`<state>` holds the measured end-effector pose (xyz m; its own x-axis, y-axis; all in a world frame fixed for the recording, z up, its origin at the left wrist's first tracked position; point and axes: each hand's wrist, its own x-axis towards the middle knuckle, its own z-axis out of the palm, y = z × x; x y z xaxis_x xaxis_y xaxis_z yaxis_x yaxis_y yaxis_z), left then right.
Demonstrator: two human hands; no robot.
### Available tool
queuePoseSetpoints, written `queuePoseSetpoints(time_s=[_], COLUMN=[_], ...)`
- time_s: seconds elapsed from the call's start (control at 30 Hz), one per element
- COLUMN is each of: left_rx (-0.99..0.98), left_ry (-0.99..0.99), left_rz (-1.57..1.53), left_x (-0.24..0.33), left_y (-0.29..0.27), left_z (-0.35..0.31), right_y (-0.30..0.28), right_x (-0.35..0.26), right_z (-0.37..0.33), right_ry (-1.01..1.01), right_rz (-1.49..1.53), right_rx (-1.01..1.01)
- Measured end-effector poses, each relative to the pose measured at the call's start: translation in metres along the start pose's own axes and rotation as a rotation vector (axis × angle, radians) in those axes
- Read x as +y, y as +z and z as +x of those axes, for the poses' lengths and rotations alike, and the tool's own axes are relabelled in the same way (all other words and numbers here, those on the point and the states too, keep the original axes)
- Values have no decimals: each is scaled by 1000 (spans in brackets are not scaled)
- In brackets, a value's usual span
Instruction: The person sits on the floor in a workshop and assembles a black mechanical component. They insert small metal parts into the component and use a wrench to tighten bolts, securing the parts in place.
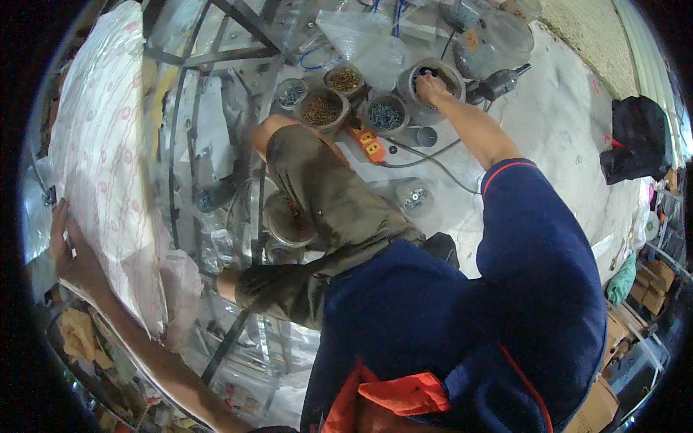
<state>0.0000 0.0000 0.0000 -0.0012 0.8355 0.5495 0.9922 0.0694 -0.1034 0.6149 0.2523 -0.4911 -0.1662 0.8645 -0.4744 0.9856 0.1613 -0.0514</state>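
Observation:
At the far left, my left hand (76, 263) is against the outer edge of a tall white padded panel (108, 144) with a faint pink pattern. Its fingers are stretched along that edge and the thumb stands apart; a small white bit shows by the palm. My right hand (432, 89) reaches into a clear round tub (457, 85), fingers drawn together beside something black; the fingertips are hidden. Next to it stand open tubs of screws: grey ones (385, 115), brownish ones (322, 112) and yellowish ones (343, 79).
An orange power strip (368, 144) lies beside the tubs, its dark cable (433, 160) looping rightward. A dark power tool (502, 83) rests right of my right hand. Dark metal bars (256, 216) stand between the panel and my legs. A black bag (635, 137) is far right.

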Motion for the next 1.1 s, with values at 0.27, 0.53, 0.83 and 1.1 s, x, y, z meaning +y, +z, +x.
queuePoseSetpoints(time_s=[0.27,0.53,0.83,1.1], left_rx=[39,37,-18,-2], left_ry=[-34,-89,-133,-49], left_rz=[-15,29,111,-12], left_x=[1,20,14,2], left_y=[3,0,-2,1], left_z=[2,5,0,1], right_y=[-11,-7,-46,-40], right_x=[-4,-2,13,29], right_z=[1,0,-37,-22], right_ry=[-121,28,-130,-108], right_rz=[-131,-13,-5,-25], right_rx=[-31,-7,114,49])
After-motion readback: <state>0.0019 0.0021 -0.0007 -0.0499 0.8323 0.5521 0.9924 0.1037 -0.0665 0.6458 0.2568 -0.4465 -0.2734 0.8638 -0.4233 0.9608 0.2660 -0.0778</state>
